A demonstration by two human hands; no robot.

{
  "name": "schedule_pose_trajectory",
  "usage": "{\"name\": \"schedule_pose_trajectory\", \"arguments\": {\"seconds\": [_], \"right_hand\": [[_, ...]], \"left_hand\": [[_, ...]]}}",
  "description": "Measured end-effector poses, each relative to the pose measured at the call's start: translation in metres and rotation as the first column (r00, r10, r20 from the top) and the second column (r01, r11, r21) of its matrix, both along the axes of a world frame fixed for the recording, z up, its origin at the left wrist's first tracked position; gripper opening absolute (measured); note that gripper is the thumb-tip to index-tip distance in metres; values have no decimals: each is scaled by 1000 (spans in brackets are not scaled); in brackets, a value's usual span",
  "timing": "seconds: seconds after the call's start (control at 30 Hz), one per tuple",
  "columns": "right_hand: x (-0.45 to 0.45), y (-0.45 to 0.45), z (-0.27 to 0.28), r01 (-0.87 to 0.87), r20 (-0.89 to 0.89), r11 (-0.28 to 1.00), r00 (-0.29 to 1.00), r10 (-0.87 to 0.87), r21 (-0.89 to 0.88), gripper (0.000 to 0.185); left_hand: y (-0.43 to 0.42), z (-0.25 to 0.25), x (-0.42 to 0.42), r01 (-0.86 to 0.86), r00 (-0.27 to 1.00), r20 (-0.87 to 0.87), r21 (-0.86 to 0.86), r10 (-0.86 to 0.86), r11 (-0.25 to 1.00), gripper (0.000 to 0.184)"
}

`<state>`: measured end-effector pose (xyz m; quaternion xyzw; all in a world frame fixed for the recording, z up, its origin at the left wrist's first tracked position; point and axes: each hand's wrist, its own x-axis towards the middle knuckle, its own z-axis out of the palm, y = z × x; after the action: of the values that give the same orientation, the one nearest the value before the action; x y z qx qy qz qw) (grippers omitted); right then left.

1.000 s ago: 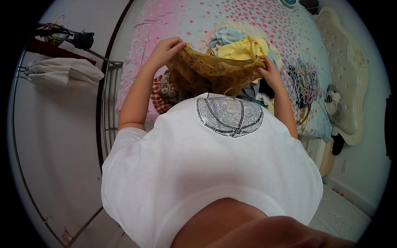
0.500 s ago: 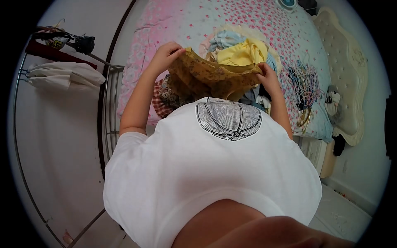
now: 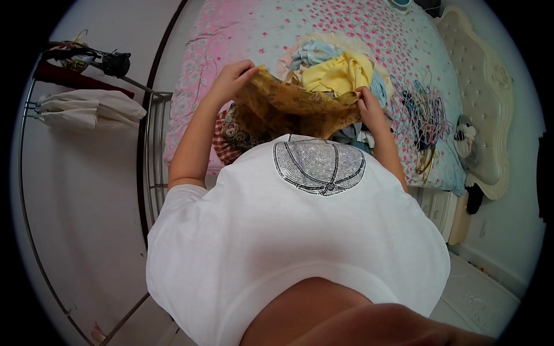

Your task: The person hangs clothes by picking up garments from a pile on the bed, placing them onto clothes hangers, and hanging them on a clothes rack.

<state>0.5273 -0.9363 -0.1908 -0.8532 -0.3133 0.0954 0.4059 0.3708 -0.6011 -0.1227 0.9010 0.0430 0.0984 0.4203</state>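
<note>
The thin cloth point(image 3: 294, 106) is brownish yellow with dark flowers; the far bed cover point(image 3: 254, 29) is pink and pale blue.

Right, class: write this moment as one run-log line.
left grip: closed on mustard cloth | right grip: closed on its other end | span: sagging between | beyond: yellow cloth, bed

Bed point(image 3: 236, 34), pink-to-pale-blue floral cover. Cream tufted headboard point(image 3: 490, 109), carved edge, at right of view. Metal-tube frame point(image 3: 163, 94) beside bed, left. White cabinet point(image 3: 437, 209) near headboard. Walls: pale left wall point(image 3: 86, 190), pale right wall point(image 3: 513, 236). Light dim, soft.
</note>
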Motion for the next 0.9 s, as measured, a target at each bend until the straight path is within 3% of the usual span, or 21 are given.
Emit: {"name": "schedule_pose_trajectory", "arguments": {"seconds": [0.1, 0.2, 0.3, 0.4, 0.5, 0.6, 0.7, 0.73, 0.8, 0.9], "right_hand": [[-8, 5, -2, -57, -64, 985, 996, 68, 164, 27], [-4, 2, -1, -14, -123, 1000, 992, 15, 8, 24], [-4, 2, 1, 36, -244, 998, 969, -20, 59, 15], [-8, 3, 6, 5, -227, 999, 974, 6, 48, 12], [-8, 5, 16, -112, -80, 973, 992, 97, -202, 13], [-4, 7, -11, -250, 163, 959, 960, 228, 133, 15], [-2, 7, -11, -122, 218, 993, 969, 119, 1, 17], [-4, 7, -8, -55, 140, 998, 989, 50, 32, 18], [-12, 8, -2, 87, -24, 993, 996, -86, 77, 18], [-7, 2, -6, 114, -50, 991, 993, -110, 73, 19]], "left_hand": [[-3, -1, -1, -9, 997, -82, -49, 5, 999, 23], [4, -5, 2, -24, 994, -111, -33, 20, 999, 25], [5, -4, 0, 3, 993, -116, -64, -11, 998, 29], [3, 5, -6, 61, 976, -201, -91, -79, 994, 29], [6, 4, -6, 130, 950, -272, -95, -151, 987, 25], [11, -6, -6, 190, 933, -280, -144, -224, 971, 22], [17, -11, -5, 206, 897, -354, -194, -264, 959, 20], [18, -12, -5, 204, 879, -391, -208, -272, 957, 19], [17, -12, -3, 208, 907, -357, -85, -225, 974, 17], [17, -15, -3, 212, 957, -206, 14, -204, 977, 15]]}}
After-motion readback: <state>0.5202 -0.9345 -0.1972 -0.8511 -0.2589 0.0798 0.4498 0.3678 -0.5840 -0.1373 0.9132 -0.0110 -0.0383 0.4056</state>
